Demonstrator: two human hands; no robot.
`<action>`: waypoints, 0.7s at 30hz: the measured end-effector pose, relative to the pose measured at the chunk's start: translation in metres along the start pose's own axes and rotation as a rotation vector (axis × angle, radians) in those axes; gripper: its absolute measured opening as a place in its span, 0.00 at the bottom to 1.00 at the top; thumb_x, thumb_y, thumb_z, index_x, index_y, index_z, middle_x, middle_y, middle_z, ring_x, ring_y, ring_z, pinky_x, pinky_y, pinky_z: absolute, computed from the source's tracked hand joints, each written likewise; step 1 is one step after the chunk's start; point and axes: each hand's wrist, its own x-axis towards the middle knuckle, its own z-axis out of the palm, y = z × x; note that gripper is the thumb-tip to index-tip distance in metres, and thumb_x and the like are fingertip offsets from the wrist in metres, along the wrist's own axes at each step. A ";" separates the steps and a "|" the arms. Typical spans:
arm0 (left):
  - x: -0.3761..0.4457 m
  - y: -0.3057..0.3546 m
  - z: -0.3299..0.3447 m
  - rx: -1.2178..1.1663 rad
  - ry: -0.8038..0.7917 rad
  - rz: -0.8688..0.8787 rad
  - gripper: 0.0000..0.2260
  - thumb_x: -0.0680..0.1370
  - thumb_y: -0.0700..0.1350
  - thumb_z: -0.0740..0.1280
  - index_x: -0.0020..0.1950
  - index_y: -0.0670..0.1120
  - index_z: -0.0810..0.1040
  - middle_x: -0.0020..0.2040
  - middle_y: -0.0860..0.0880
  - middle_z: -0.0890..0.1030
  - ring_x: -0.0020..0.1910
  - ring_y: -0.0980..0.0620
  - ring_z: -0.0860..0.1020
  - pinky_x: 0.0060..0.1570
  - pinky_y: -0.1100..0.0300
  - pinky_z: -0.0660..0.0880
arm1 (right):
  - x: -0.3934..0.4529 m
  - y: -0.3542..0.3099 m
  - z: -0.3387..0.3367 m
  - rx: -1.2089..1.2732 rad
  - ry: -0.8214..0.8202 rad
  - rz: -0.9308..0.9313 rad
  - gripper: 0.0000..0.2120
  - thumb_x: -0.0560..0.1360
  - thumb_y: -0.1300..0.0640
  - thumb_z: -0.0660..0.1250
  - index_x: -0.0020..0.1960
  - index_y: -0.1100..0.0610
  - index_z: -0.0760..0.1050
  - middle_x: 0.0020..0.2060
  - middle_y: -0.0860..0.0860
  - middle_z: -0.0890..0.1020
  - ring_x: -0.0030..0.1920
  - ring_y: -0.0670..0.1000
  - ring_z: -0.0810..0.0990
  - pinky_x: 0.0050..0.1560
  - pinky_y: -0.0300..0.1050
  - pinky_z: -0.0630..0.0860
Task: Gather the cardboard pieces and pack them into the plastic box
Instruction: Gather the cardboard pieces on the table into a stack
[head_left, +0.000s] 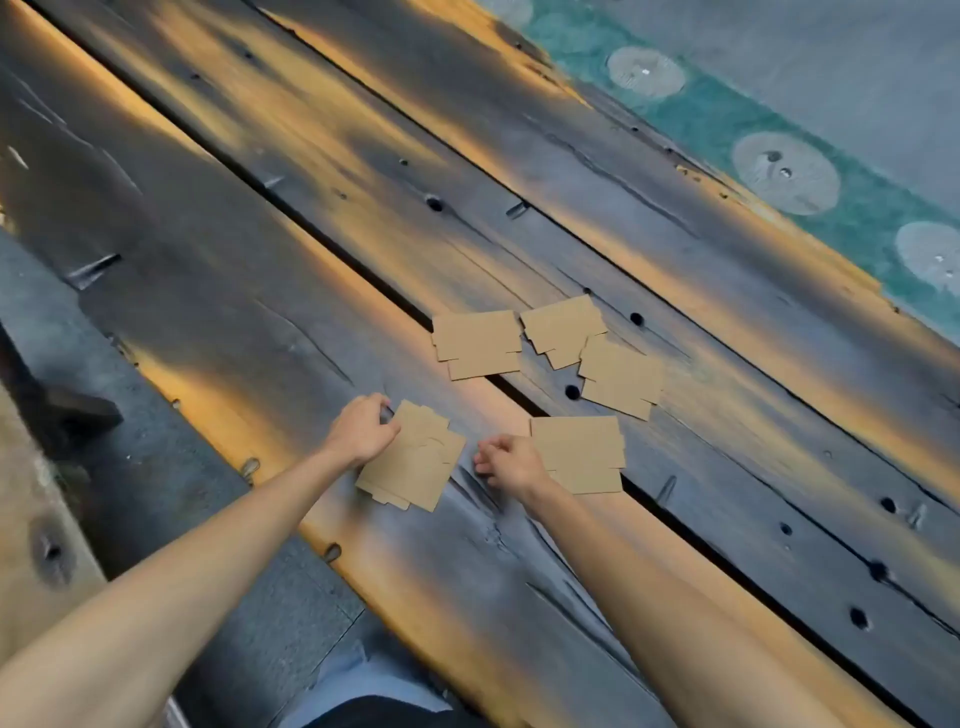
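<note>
Likely light, stiff and slick, the cardboard pieces (410, 462) lie in five loose piles on the table (311, 156). Left hand (363, 428) pinches one pile's edge; right hand (511, 462) curled, empty. Square up, grip edges.

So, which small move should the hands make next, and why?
Probably pinch the nearest pile together with the left hand, which already touches its edge. The right hand is loosely curled between that pile and another pile. Five loose piles lie on the planks; no box is visible.
</note>
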 end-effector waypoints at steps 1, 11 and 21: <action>0.000 -0.003 0.001 -0.024 0.009 -0.016 0.20 0.80 0.45 0.65 0.71 0.41 0.74 0.70 0.40 0.76 0.69 0.39 0.74 0.65 0.52 0.70 | 0.002 0.003 0.007 0.051 -0.017 0.028 0.10 0.83 0.63 0.58 0.45 0.57 0.74 0.41 0.56 0.79 0.38 0.49 0.76 0.36 0.40 0.73; 0.002 -0.019 0.014 -0.340 -0.007 -0.179 0.18 0.78 0.39 0.68 0.68 0.42 0.78 0.63 0.43 0.82 0.65 0.44 0.77 0.57 0.62 0.69 | 0.015 0.024 0.055 0.332 0.140 0.218 0.14 0.81 0.66 0.59 0.40 0.61 0.79 0.39 0.54 0.83 0.41 0.50 0.82 0.44 0.38 0.82; 0.015 -0.026 0.011 -0.736 -0.092 -0.211 0.16 0.79 0.32 0.66 0.67 0.36 0.79 0.58 0.39 0.83 0.55 0.45 0.81 0.59 0.51 0.79 | 0.015 0.026 0.043 0.597 0.245 0.234 0.07 0.76 0.67 0.70 0.54 0.60 0.80 0.41 0.54 0.87 0.42 0.48 0.87 0.37 0.33 0.79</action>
